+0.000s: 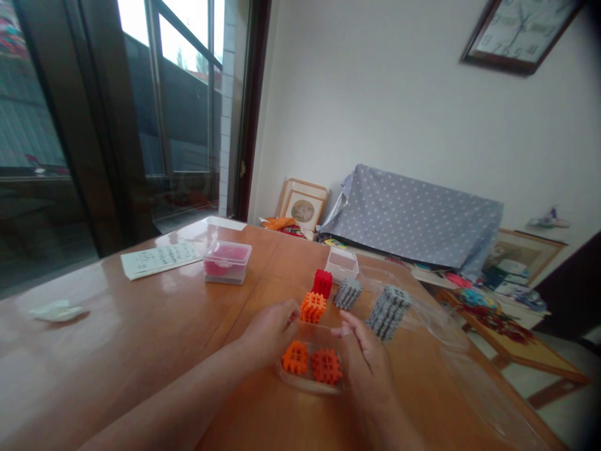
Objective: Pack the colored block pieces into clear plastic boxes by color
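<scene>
On the table (270, 275), clear tray (310, 387) w/ L hand (272, 329) at its 10 o'clock & R hand (369, 354) at its 3 (fingers bent, can't tell if gripping), tall gray stack (389, 311) at 2, smaller orange stack (313, 307) at 12 &, inside, orange block (295, 359) at 9, red-orange block (327, 366) at 4.

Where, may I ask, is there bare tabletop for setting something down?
A wide patch lies between the crumpled white scrap, the written sheets, the lidded box and the left forearm. Another lies between that box and the red stack. It is crowded farther right, where the clear tray, orange stack and grey stacks stand close together.
</scene>
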A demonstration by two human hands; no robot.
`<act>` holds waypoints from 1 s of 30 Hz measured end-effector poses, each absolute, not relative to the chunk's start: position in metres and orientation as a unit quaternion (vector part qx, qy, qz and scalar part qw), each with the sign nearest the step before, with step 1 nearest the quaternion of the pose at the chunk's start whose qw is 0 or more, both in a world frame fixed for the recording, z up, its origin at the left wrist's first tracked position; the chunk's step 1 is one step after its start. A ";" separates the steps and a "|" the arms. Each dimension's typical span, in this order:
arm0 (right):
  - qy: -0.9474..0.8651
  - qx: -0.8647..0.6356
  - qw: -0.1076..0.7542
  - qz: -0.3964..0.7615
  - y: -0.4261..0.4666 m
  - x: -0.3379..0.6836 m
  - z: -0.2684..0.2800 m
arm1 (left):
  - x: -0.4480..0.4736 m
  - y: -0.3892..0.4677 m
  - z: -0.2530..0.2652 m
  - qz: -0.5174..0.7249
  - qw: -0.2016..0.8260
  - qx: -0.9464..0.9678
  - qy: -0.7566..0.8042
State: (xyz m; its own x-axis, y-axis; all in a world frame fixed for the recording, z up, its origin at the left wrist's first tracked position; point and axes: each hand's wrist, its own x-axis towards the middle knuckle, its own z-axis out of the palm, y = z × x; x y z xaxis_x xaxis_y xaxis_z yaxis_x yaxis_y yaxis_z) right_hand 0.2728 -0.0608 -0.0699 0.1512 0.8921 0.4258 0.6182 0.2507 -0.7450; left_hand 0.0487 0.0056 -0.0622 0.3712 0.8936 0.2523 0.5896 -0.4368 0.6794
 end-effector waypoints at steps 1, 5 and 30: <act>-0.609 -0.598 0.495 0.163 -0.059 0.273 -0.072 | 0.048 0.008 -0.063 0.313 0.254 0.787 0.467; -0.518 -0.608 0.555 0.233 -0.051 0.276 -0.076 | 0.045 0.022 -0.065 0.342 0.268 0.776 0.457; -0.451 -0.604 0.600 0.269 -0.032 0.287 -0.078 | 0.072 0.083 -0.039 0.186 0.166 0.851 0.463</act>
State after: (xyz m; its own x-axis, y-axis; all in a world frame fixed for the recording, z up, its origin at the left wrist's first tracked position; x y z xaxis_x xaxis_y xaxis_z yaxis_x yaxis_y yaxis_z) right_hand 0.2872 -0.0323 -0.0776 0.4482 0.8671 0.2174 0.2229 0.1271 -0.9665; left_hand 0.0720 0.0833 -0.0388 0.5024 0.8491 0.1632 0.7258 -0.5167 0.4541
